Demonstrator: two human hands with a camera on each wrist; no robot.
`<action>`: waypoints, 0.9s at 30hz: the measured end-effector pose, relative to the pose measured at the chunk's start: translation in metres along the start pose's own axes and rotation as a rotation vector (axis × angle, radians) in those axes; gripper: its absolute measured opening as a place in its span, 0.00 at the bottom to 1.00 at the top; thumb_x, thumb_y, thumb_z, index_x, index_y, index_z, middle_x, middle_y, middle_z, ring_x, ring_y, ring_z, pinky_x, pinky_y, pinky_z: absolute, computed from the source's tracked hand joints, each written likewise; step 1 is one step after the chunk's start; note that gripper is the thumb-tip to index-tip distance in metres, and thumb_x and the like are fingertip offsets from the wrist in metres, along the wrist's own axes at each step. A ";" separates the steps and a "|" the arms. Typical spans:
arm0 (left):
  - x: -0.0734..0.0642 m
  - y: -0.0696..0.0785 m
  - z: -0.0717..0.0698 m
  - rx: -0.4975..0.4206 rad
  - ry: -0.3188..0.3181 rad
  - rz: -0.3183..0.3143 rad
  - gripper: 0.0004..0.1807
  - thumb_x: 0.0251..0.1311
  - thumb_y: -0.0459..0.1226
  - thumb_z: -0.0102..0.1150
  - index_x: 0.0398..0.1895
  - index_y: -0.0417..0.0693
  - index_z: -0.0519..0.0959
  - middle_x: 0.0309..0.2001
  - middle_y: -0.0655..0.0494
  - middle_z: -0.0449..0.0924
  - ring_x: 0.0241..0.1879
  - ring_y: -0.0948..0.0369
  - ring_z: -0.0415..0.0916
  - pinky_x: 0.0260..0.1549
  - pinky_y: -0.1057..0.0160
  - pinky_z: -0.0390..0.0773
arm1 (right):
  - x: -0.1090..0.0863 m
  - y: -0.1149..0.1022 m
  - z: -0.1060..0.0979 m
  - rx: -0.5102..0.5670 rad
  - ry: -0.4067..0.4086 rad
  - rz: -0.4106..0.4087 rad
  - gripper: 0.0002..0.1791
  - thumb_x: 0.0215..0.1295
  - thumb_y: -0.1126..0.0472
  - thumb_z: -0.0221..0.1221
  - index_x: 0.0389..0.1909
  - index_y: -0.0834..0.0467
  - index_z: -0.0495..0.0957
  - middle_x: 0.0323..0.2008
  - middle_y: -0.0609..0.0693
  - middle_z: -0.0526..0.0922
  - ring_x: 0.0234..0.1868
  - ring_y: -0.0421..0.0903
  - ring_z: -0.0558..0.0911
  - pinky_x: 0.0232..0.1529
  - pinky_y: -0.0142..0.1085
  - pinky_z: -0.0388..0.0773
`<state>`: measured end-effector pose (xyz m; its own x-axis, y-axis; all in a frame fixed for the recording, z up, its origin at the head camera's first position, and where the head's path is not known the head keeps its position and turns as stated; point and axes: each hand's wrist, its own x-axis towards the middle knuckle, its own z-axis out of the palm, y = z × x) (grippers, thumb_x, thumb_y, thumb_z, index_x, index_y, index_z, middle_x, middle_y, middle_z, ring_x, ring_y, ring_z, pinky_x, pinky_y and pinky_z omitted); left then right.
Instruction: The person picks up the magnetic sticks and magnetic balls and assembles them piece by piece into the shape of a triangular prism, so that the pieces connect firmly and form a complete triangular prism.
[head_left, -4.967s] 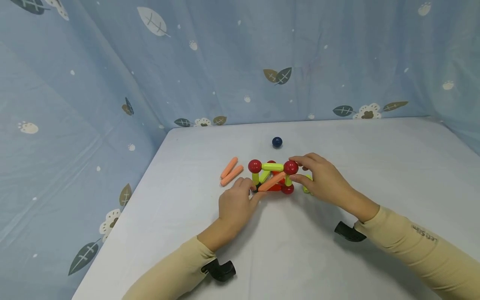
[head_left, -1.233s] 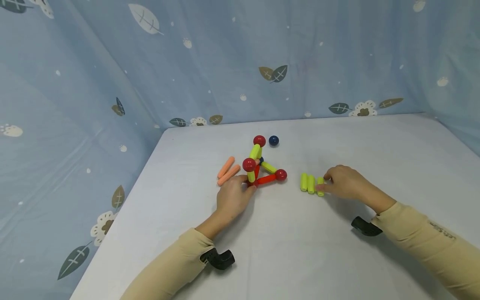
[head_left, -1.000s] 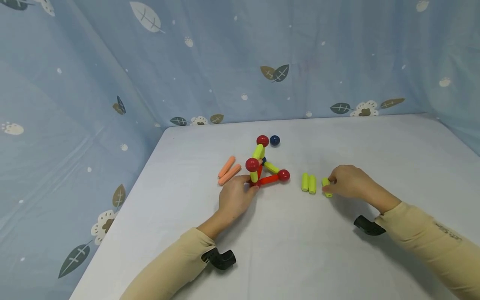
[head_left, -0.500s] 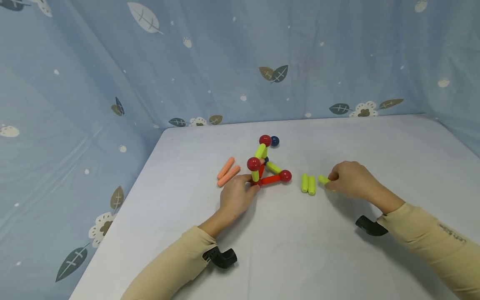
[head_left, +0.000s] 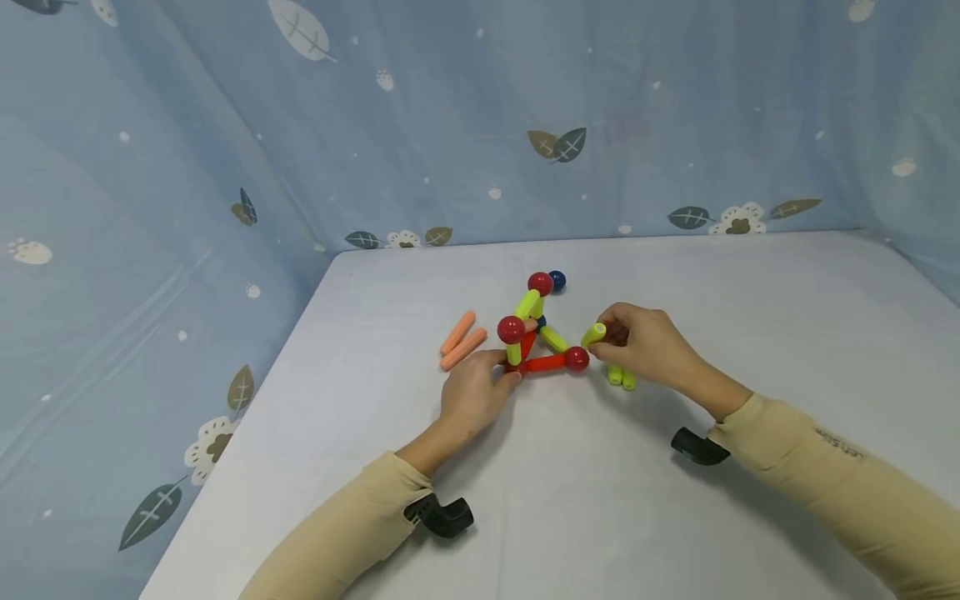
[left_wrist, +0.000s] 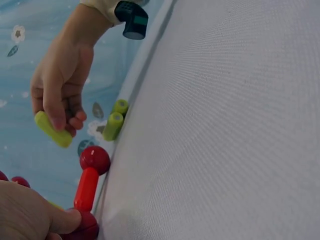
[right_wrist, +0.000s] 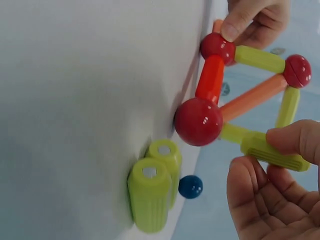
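A magnetic-stick frame [head_left: 545,362] of red balls with red, yellow-green and orange rods stands mid-table. My left hand [head_left: 474,393] pinches a red ball [right_wrist: 217,49] at its near-left bottom corner. Between thumb and fingers, my right hand [head_left: 647,343] holds a yellow-green magnetic rod [head_left: 593,334], raised off the table. In the head view that rod is just beside and above the frame's right-hand red ball [head_left: 576,359]; the left wrist view shows a gap between them. Two more yellow-green rods [right_wrist: 150,192] stand side by side under the right hand, partly hidden in the head view.
Two loose orange rods [head_left: 462,342] lie left of the frame. A dark blue ball [head_left: 557,281] sits behind it, close to the frame's rear red ball [head_left: 540,284]. White cloth [head_left: 585,500] covers the table, with a blue patterned curtain [head_left: 480,125] behind.
The frame has been turned since the oldest frame. My right hand has taken one yellow-green rod from the group of three, lifted it and moved left to the frame. My left hand stays put.
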<state>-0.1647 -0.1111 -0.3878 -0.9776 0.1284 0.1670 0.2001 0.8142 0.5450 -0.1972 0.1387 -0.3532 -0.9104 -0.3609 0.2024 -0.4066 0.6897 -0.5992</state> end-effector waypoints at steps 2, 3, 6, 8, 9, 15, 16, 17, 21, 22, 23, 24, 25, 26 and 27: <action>0.000 0.000 0.000 -0.005 -0.006 -0.001 0.16 0.61 0.39 0.65 0.51 0.46 0.84 0.49 0.54 0.86 0.50 0.58 0.81 0.44 0.54 0.81 | 0.001 0.000 0.003 -0.004 -0.005 -0.011 0.12 0.58 0.64 0.66 0.41 0.65 0.79 0.34 0.56 0.85 0.34 0.46 0.83 0.36 0.33 0.80; 0.000 0.000 0.001 -0.004 -0.005 0.001 0.15 0.61 0.39 0.65 0.51 0.46 0.84 0.49 0.54 0.86 0.51 0.58 0.81 0.44 0.54 0.81 | 0.001 0.000 0.004 -0.006 -0.010 -0.016 0.12 0.58 0.64 0.66 0.41 0.64 0.79 0.34 0.55 0.86 0.35 0.46 0.83 0.37 0.34 0.80; 0.001 -0.001 0.001 -0.005 -0.008 -0.001 0.16 0.61 0.39 0.65 0.51 0.46 0.83 0.49 0.54 0.86 0.51 0.57 0.81 0.44 0.54 0.81 | 0.002 0.001 0.006 -0.012 -0.019 -0.033 0.11 0.58 0.64 0.66 0.41 0.64 0.80 0.34 0.54 0.86 0.35 0.45 0.83 0.37 0.34 0.80; 0.001 -0.001 0.001 -0.004 -0.008 -0.006 0.16 0.61 0.39 0.65 0.52 0.46 0.83 0.49 0.53 0.86 0.51 0.57 0.81 0.44 0.54 0.81 | 0.003 0.001 0.007 -0.016 -0.021 -0.045 0.11 0.58 0.64 0.66 0.41 0.63 0.80 0.34 0.54 0.86 0.35 0.45 0.83 0.37 0.33 0.80; 0.001 -0.001 0.001 -0.004 -0.008 -0.008 0.16 0.61 0.39 0.65 0.52 0.46 0.83 0.49 0.53 0.86 0.51 0.57 0.81 0.44 0.54 0.81 | 0.003 0.001 0.007 -0.017 -0.023 -0.051 0.11 0.58 0.64 0.66 0.40 0.63 0.80 0.34 0.53 0.86 0.34 0.45 0.83 0.37 0.33 0.80; 0.000 -0.001 0.001 -0.003 -0.004 -0.008 0.16 0.61 0.39 0.65 0.52 0.46 0.83 0.49 0.53 0.86 0.50 0.57 0.82 0.43 0.55 0.81 | 0.004 0.001 0.009 -0.021 -0.035 -0.054 0.11 0.57 0.65 0.66 0.41 0.64 0.79 0.34 0.54 0.86 0.34 0.44 0.83 0.37 0.34 0.81; 0.000 -0.001 0.001 -0.001 -0.003 -0.008 0.16 0.61 0.39 0.65 0.52 0.46 0.83 0.49 0.53 0.86 0.50 0.57 0.82 0.43 0.55 0.81 | 0.004 0.001 0.009 -0.019 -0.035 -0.055 0.11 0.57 0.65 0.66 0.41 0.64 0.79 0.34 0.54 0.86 0.34 0.45 0.83 0.37 0.35 0.81; 0.000 -0.001 0.001 0.000 -0.002 -0.007 0.16 0.61 0.39 0.65 0.52 0.46 0.83 0.49 0.53 0.86 0.50 0.57 0.82 0.43 0.55 0.81 | 0.004 0.001 0.010 -0.020 -0.035 -0.053 0.12 0.57 0.65 0.66 0.41 0.64 0.79 0.34 0.54 0.86 0.34 0.45 0.82 0.37 0.35 0.81; -0.001 -0.003 0.001 0.004 0.003 -0.002 0.16 0.61 0.40 0.65 0.52 0.46 0.83 0.49 0.53 0.86 0.50 0.57 0.81 0.43 0.55 0.81 | 0.005 0.000 0.010 -0.019 -0.038 -0.052 0.12 0.57 0.66 0.66 0.41 0.64 0.79 0.34 0.53 0.86 0.34 0.44 0.82 0.37 0.33 0.80; 0.000 -0.003 0.002 0.002 0.003 -0.002 0.16 0.61 0.40 0.65 0.52 0.46 0.83 0.49 0.53 0.86 0.50 0.57 0.81 0.44 0.54 0.81 | 0.005 0.000 0.010 -0.018 -0.039 -0.055 0.11 0.57 0.66 0.65 0.41 0.65 0.79 0.33 0.53 0.86 0.34 0.44 0.82 0.36 0.32 0.79; -0.001 -0.003 0.001 0.001 0.005 0.000 0.16 0.61 0.40 0.65 0.52 0.46 0.83 0.49 0.53 0.86 0.50 0.57 0.81 0.44 0.54 0.81 | 0.005 0.000 0.011 -0.020 -0.040 -0.053 0.11 0.57 0.66 0.65 0.41 0.64 0.79 0.33 0.53 0.86 0.34 0.44 0.82 0.36 0.32 0.79; -0.001 -0.003 0.001 -0.001 0.005 0.001 0.16 0.61 0.39 0.65 0.52 0.46 0.83 0.49 0.53 0.86 0.51 0.57 0.81 0.44 0.54 0.81 | 0.005 0.000 0.011 -0.021 -0.042 -0.053 0.11 0.57 0.65 0.65 0.40 0.64 0.79 0.33 0.53 0.86 0.33 0.44 0.82 0.36 0.32 0.79; -0.001 -0.003 0.001 -0.002 0.005 0.002 0.16 0.61 0.39 0.65 0.52 0.46 0.83 0.49 0.53 0.86 0.51 0.57 0.81 0.44 0.54 0.81 | 0.005 -0.001 0.011 -0.022 -0.042 -0.053 0.11 0.57 0.66 0.65 0.40 0.64 0.79 0.33 0.53 0.85 0.33 0.44 0.81 0.36 0.32 0.79; -0.001 -0.003 0.001 -0.003 0.006 0.002 0.16 0.61 0.39 0.65 0.52 0.46 0.83 0.48 0.53 0.86 0.50 0.57 0.81 0.44 0.54 0.81 | 0.005 -0.001 0.011 -0.024 -0.043 -0.054 0.11 0.57 0.66 0.65 0.40 0.64 0.79 0.33 0.53 0.85 0.33 0.44 0.81 0.36 0.32 0.79; -0.001 -0.003 0.001 -0.004 0.006 0.002 0.16 0.61 0.39 0.65 0.52 0.46 0.83 0.48 0.53 0.86 0.50 0.57 0.81 0.44 0.54 0.81 | 0.005 -0.001 0.011 -0.026 -0.044 -0.054 0.11 0.57 0.66 0.65 0.40 0.64 0.79 0.33 0.53 0.85 0.33 0.44 0.81 0.36 0.32 0.79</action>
<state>-0.1646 -0.1134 -0.3904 -0.9767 0.1269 0.1729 0.2024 0.8119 0.5476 -0.2009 0.1293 -0.3604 -0.8832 -0.4245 0.1992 -0.4571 0.6845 -0.5679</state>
